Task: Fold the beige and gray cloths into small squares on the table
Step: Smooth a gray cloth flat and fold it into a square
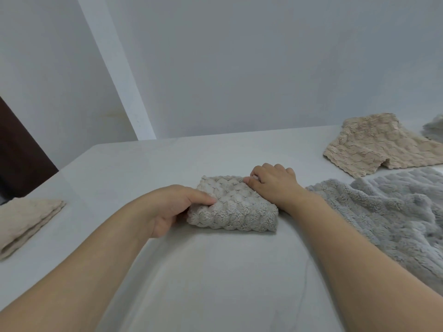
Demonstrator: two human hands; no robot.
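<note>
A small folded beige-gray cloth (236, 207) with a bubbly texture lies in the middle of the white table (206, 271). My left hand (177, 207) grips its left edge, thumb on top and fingers tucked under the side. My right hand (273, 183) pinches the cloth's far right corner with curled fingers. A folded beige cloth (26, 221) lies at the left edge. An unfolded beige cloth (381, 144) lies at the back right. A large rumpled gray cloth (393, 216) spreads out to the right, beside my right forearm.
Another gray cloth (435, 128) peeks in at the far right edge. A white wall stands behind the table's far edge. A dark brown panel (21, 152) is at the left beyond the table.
</note>
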